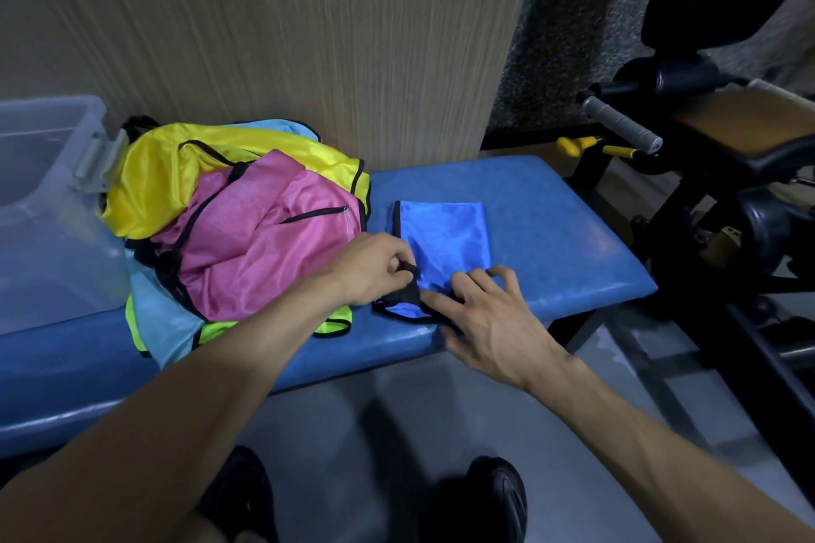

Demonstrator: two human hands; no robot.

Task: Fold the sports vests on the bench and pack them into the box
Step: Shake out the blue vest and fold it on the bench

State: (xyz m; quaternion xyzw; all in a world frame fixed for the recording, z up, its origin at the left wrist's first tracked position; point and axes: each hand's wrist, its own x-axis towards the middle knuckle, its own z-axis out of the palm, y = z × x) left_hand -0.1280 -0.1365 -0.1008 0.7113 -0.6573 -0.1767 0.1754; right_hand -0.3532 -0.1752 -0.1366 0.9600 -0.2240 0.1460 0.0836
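Head view: just right of the frame's centre, a blue vest (441,240) lies partly folded on the padded blue bench (551,242), its far part a flat rectangle and its near end a loose black-trimmed strap loop. The left hand (375,267) pinches the black trim at the vest's near left edge between thumb and fingertips. The right hand (489,317) is spread wide, fingers fairly straight, pressing down on the near right corner of the cloth.

At centre left, a heap of unfolded vests (238,225) in pink, yellow, pale blue and neon green sits on the bench, touching the person's left forearm. A clear plastic box (48,190) stands at the left edge of the frame, right beside the heap; nothing can be made out inside it.

The fabric looks thin, shiny and very light, so it will likely slide on the smooth bench and spring out of its folds. The bound black edges seem the firmest places to take hold, with a flat palm holding each crease.

Gym equipment (705,145) fills the right side.
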